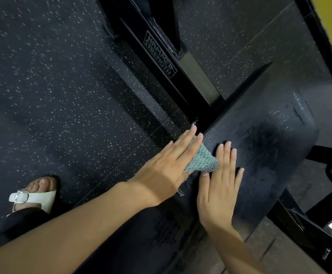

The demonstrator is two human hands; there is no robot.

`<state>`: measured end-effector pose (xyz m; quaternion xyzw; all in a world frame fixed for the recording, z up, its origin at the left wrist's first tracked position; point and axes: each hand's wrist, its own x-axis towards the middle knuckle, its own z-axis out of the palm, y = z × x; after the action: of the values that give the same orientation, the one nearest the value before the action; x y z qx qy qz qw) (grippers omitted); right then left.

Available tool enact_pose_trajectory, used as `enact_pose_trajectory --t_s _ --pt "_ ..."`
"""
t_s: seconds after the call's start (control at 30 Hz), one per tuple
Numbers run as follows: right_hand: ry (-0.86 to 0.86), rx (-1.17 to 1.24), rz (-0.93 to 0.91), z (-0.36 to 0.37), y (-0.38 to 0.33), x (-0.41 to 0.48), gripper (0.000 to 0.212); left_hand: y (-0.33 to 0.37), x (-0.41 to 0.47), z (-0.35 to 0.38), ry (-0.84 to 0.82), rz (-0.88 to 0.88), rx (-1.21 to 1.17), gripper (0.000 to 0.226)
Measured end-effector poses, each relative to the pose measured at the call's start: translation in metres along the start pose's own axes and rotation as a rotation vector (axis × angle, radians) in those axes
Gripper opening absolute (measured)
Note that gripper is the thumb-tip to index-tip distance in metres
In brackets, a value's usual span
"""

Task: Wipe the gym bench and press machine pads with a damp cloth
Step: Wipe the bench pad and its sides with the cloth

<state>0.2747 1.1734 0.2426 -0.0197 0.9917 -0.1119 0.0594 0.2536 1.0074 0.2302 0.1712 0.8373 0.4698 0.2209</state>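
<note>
Left hand (167, 165) presses a teal knitted cloth (200, 159) with straight, close fingers (185, 143) on the bench pad (270, 145) edge; right hand (218, 186) lies flat beside it, fingers slightly spread; speckled rubber floor (52, 86) below.

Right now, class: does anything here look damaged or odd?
The pad shows dark scuffs and streaks beyond the right hand, toward its far end. Whether they are wear or wet smears, I cannot tell. Nothing else stands out.

Two hands are counted: one left hand (169, 165) and one right hand (218, 186). One teal knitted cloth (200, 159) and one black pad (270, 139) are seen. One white sandal (40, 196) with one buckle (21, 196) is counted on the floor (42, 76), and one lettered label (160, 56).
</note>
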Motion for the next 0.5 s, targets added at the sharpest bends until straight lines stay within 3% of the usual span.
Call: enact_pose_trajectory --t_s 0.27,0.5 --pt "0.024 -0.076 -0.065 0.009 0.004 -0.013 0.055 0.002 0.034 0.0 0.083 0.036 0.038 0.069" --pt "0.021 -0.059 -0.042 0.004 -0.002 -0.011 0.058 -0.004 0.0 0.007 0.112 0.062 0.065 0.069"
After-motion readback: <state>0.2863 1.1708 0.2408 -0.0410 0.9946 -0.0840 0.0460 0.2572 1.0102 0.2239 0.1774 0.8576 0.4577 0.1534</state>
